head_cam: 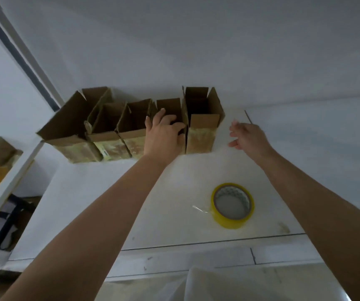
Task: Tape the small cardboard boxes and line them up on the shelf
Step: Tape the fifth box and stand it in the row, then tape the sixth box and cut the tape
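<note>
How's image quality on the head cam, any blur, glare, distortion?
Head view: dim, bluish light; no glare; wide-angle bending at edges; right hand motion-blurred at its fingers; left hand on the box row sharper; tape roll clear.

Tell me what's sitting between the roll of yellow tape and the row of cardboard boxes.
Nothing: in the head view, bare white shelf separates the tape roll from the boxes.

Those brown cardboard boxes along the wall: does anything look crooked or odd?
Yes. The leftmost, largest brown cardboard box sits angled to the row, and the row's top flaps stand open. The yellow roll of clear tape has a loose end trailing.
</note>
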`<state>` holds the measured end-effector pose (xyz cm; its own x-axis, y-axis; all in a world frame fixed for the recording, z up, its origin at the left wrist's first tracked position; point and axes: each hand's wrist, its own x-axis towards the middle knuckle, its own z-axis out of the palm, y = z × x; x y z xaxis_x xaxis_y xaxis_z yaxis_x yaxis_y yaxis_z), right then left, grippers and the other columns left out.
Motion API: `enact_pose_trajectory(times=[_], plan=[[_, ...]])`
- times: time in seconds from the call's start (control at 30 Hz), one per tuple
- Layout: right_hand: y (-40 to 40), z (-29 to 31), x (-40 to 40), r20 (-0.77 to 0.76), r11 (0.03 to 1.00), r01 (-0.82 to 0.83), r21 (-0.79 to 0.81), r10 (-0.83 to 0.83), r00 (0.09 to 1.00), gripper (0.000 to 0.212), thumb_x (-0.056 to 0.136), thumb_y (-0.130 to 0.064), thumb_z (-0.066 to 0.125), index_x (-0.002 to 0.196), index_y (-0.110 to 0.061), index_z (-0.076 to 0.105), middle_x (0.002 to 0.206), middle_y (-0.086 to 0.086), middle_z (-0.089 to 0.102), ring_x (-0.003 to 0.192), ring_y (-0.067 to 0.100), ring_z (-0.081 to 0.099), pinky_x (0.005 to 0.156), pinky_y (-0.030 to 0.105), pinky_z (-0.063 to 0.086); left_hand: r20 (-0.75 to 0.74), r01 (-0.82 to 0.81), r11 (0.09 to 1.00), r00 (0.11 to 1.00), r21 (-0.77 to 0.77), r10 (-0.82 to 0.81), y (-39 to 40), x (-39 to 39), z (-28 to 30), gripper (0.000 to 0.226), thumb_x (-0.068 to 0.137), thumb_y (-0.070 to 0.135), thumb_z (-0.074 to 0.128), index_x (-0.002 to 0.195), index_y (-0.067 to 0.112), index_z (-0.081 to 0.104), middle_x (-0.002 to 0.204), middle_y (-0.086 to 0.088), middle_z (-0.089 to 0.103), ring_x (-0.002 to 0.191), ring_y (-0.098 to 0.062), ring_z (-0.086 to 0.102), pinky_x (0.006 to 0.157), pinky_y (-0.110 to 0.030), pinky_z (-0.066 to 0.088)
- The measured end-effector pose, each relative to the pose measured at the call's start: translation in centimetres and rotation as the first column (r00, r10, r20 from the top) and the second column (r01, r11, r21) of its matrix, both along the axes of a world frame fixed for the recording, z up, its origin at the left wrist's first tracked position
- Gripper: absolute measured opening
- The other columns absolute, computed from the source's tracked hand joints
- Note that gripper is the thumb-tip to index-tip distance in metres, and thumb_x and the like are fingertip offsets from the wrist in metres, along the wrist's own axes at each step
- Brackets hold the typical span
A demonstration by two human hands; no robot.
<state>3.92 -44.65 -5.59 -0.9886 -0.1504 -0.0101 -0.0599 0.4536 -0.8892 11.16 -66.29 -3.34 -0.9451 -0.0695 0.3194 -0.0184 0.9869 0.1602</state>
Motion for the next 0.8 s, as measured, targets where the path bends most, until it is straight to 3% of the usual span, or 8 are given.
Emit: enact_pose_trajectory(times=[0.07, 0.13, 0.2, 0.23, 0.33, 0.47, 0.8], plan=[[0.9, -0.3, 1.5, -0.068, 0.993, 0.0, 0.122, 0.008, 0.998, 0.046, 0.101, -0.038, 0.049, 0.107, 0.005, 0.064, 0.104, 0.018, 0.07, 0.089, 0.032, 0.07, 0.091, 0.05, 0.05, -0.04, 0.089, 0.996, 0.995, 0.027, -0.088, 1.5, 0.8, 0.3, 0.032, 0.095, 0.025, 0.055, 0.125, 0.022, 0.065, 0.144, -0.006, 0.048, 0.146, -0.029, 0.02, 0.119, -0.056, 0.01], [1.8, -0.8, 3.2, -0.109, 0.976, 0.018, 0.217, 0.006, 0.994, 0.038, 0.099, -0.035, 0.054, 0.113, -0.002, 0.066, 0.112, 0.015, 0.069, 0.1, 0.031, 0.067, 0.097, 0.039, 0.047, -0.036, 0.15, 0.988, 0.988, 0.018, -0.15, 2.8, 2.0, 0.5, 0.033, 0.096, 0.026, 0.054, 0.127, 0.019, 0.064, 0.144, -0.005, 0.048, 0.146, -0.028, 0.021, 0.118, -0.053, 0.013], [2.8, -1.5, 5.1, -0.133, 0.943, 0.053, 0.329, -0.01, 0.991, 0.036, 0.099, -0.035, 0.053, 0.119, -0.008, 0.064, 0.118, 0.011, 0.068, 0.106, 0.025, 0.065, 0.094, 0.025, 0.041, -0.018, 0.206, 0.978, 0.979, 0.044, -0.205, 3.7, 3.4, 0.3, 0.034, 0.095, 0.025, 0.055, 0.127, 0.017, 0.064, 0.144, -0.006, 0.047, 0.144, -0.028, 0.024, 0.118, -0.051, 0.018], [3.3, -1.9, 6.1, -0.144, 0.922, 0.075, 0.379, -0.022, 0.989, 0.036, 0.099, -0.036, 0.052, 0.122, -0.01, 0.063, 0.121, 0.009, 0.067, 0.106, 0.023, 0.064, 0.092, 0.024, 0.04, -0.016, 0.236, 0.968, 0.972, 0.085, -0.236, 4.1, 4.2, 0.1, 0.034, 0.094, 0.023, 0.056, 0.127, 0.017, 0.064, 0.142, -0.007, 0.049, 0.142, -0.028, 0.028, 0.116, -0.05, 0.022], [4.7, -2.4, 9.5, -0.21, 0.9, 0.152, 0.409, -0.069, 0.975, 0.042, 0.098, -0.035, 0.054, 0.132, -0.011, 0.055, 0.125, 0.01, 0.064, 0.111, 0.026, 0.062, 0.094, 0.031, 0.042, -0.015, 0.295, 0.926, 0.954, 0.235, -0.3, 6.2, 6.5, -0.4, 0.034, 0.094, 0.022, 0.057, 0.128, 0.019, 0.063, 0.134, -0.005, 0.056, 0.129, -0.028, 0.043, 0.101, -0.043, 0.042], [7.6, -2.2, 13.7, -0.326, 0.852, 0.22, 0.476, -0.062, 0.944, 0.046, 0.097, -0.031, 0.055, 0.136, -0.007, 0.051, 0.124, 0.016, 0.063, 0.116, 0.034, 0.054, 0.089, 0.039, 0.045, -0.06, 0.423, 0.863, 0.904, 0.278, -0.423, 11.1, 7.9, -0.4, 0.032, 0.095, 0.024, 0.055, 0.126, 0.021, 0.064, 0.126, 0.0, 0.061, 0.119, -0.023, 0.05, 0.088, -0.036, 0.049], [20.6, -1.1, 19.5, -0.353, 0.75, 0.411, 0.519, -0.249, 0.902, 0.045, 0.1, -0.034, 0.049, 0.138, -0.011, 0.049, 0.129, 0.009, 0.061, 0.124, 0.028, 0.047, 0.093, 0.039, 0.045, 0.017, 0.636, 0.743, 0.757, 0.209, -0.653, 24.6, 9.1, -1.2, 0.033, 0.098, 0.029, 0.051, 0.129, 0.024, 0.061, 0.132, 0.003, 0.058, 0.124, -0.02, 0.045, 0.094, -0.038, 0.047]])
